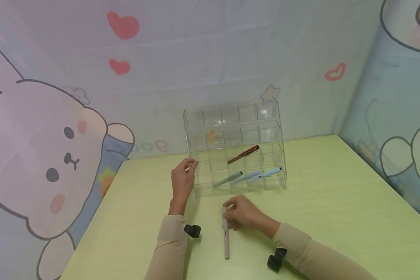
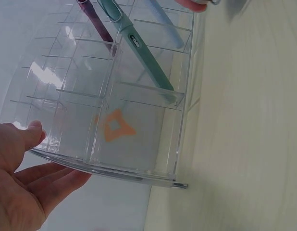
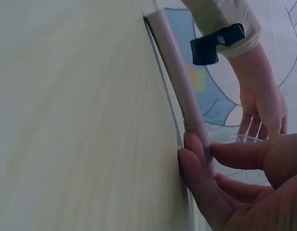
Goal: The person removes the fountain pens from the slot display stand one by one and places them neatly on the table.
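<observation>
Resting on green table (image 1: pixel 336 202) (cartoon walls (image 1: pixel 49 155)), pen (image 1: pixel 226 237)

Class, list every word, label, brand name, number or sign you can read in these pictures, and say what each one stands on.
Wall covering: faint letters behind the clear organiser, roughly "goo", partly hidden and too blurred to read.
Green pen: a small mark on its clip, too small to read.
Pink pen pinched by the right hand: no text visible.
Nothing else carries writing.
</observation>
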The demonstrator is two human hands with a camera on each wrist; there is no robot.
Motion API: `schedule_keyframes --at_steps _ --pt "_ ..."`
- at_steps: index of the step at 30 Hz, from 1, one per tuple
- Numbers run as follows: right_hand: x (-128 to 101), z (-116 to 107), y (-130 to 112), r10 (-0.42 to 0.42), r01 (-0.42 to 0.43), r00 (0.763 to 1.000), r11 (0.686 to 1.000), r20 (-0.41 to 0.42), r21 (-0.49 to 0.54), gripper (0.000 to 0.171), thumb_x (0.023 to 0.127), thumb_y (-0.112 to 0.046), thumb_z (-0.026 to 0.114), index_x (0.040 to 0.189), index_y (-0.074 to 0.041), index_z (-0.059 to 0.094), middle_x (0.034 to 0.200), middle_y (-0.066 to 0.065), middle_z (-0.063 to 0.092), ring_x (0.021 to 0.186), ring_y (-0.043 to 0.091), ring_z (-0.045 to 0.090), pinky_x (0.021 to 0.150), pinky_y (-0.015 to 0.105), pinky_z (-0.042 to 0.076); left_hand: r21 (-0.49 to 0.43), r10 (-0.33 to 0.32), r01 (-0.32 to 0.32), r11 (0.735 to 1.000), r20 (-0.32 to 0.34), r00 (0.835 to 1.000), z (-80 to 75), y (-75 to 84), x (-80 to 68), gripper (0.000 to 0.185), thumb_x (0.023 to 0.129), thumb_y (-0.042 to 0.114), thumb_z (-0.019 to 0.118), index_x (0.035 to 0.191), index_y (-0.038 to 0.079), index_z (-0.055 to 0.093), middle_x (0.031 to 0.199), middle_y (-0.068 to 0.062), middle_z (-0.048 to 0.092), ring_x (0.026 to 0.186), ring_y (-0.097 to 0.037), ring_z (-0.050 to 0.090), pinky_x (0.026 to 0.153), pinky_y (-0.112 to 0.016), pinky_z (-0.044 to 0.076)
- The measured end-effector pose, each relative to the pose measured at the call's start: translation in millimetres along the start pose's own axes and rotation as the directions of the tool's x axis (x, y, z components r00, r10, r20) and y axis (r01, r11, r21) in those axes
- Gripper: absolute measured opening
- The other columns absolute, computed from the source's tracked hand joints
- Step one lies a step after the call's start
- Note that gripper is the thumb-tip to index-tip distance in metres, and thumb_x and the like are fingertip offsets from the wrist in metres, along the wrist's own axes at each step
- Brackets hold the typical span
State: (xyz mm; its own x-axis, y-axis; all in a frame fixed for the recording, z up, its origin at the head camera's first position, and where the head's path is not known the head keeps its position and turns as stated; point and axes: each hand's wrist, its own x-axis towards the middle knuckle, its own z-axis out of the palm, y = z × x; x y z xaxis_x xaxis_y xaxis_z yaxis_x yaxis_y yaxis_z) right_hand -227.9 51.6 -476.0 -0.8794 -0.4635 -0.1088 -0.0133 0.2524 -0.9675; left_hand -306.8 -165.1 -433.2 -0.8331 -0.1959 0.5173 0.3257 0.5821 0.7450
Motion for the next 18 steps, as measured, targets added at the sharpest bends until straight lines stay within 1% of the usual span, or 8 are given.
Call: schedule_keyframes --at_steps 3,7,11,13,14,15,16,18 --pt "1 -3 1 -0.013 0.015 1.000 0.999 0.024 -0.042 0.038 0.090 -0.001 0.064 0.124 0.014 0.058 0.087 0.014 0.071 0.058 0.025 0.070 0.054 0.036 0.058 0.003 -0.001 0.001 1.000 0.001 1.000 -0.4 0.6 -0.2 0.016 0.097 0.022 0.069 0.100 0.008 0.075 0.104 -0.019 0.074 0.091 -0.037 0.073 0.080 -0.050 0.058" --pt "1 -3 -2 -0.004 0.007 0.999 0.996 0.036 -0.090 0.034 0.089 0.001 0.064 0.121 0.013 0.059 0.086 0.011 0.069 0.059 0.021 0.067 0.054 0.035 0.057 0.003 0.007 -0.007 1.000 0.001 1.000 -1.4 2.1 1.0 0.016 0.097 0.022 0.069 0.100 0.007 0.075 0.104 -0.020 0.074 0.091 -0.037 0.073 0.080 -0.050 0.058" --pt "0 1 -7 0.012 -0.007 1.000 0.985 0.025 -0.172 0.035 0.085 0.005 0.062 0.119 0.011 0.061 0.094 0.012 0.065 0.062 0.019 0.065 0.053 0.033 0.056 0.000 0.016 -0.016 1.000 0.000 1.000 -1.8 1.9 1.7 0.017 0.097 0.023 0.069 0.101 0.008 0.075 0.104 -0.020 0.073 0.090 -0.038 0.073 0.079 -0.051 0.057" --pt "-2 3 -8 0.010 -0.005 1.000 0.977 0.023 -0.212 0.037 0.084 0.004 0.063 0.120 0.010 0.061 0.099 0.013 0.063 0.062 0.018 0.065 0.053 0.033 0.057 0.005 0.011 -0.011 1.000 0.002 1.000 -1.8 1.7 1.5 0.019 0.098 0.026 0.068 0.101 0.008 0.075 0.104 -0.020 0.073 0.091 -0.037 0.073 0.079 -0.051 0.058" --pt "-3 3 -9 0.006 0.003 0.999 0.973 0.035 -0.229 0.038 0.085 0.003 0.063 0.122 0.009 0.061 0.100 0.014 0.064 0.062 0.020 0.065 0.054 0.034 0.057 0.005 0.009 -0.009 1.000 0.003 1.000 -1.6 1.5 1.3 0.019 0.098 0.026 0.068 0.101 0.008 0.075 0.104 -0.020 0.073 0.091 -0.038 0.072 0.079 -0.051 0.057" --pt "-3 4 -9 -0.005 0.017 0.999 0.965 0.048 -0.262 0.038 0.086 -0.001 0.065 0.123 0.008 0.061 0.102 0.015 0.064 0.063 0.020 0.066 0.055 0.034 0.057 0.007 0.006 -0.006 1.000 0.004 1.000 -1.4 1.2 1.1 0.019 0.098 0.026 0.068 0.101 0.009 0.075 0.104 -0.020 0.073 0.091 -0.037 0.072 0.079 -0.051 0.058" --pt "-4 5 -10 -0.020 0.039 0.998 0.952 0.064 -0.303 0.039 0.087 -0.005 0.067 0.124 0.006 0.061 0.103 0.015 0.065 0.068 0.020 0.066 0.059 0.035 0.057 0.005 0.004 -0.004 1.000 0.006 1.000 -1.3 1.3 0.7 0.019 0.098 0.026 0.068 0.101 0.009 0.075 0.104 -0.020 0.073 0.091 -0.038 0.072 0.079 -0.051 0.058" --pt "-6 6 -10 -0.061 0.097 0.993 0.919 0.106 -0.383 0.041 0.088 -0.011 0.071 0.126 0.003 0.062 0.106 0.016 0.067 0.077 0.021 0.066 0.064 0.035 0.055 0.004 0.000 0.000 1.000 0.006 1.000 -1.1 1.1 0.2 0.018 0.097 0.025 0.069 0.101 0.008 0.075 0.103 -0.020 0.073 0.091 -0.038 0.072 0.079 -0.051 0.058"
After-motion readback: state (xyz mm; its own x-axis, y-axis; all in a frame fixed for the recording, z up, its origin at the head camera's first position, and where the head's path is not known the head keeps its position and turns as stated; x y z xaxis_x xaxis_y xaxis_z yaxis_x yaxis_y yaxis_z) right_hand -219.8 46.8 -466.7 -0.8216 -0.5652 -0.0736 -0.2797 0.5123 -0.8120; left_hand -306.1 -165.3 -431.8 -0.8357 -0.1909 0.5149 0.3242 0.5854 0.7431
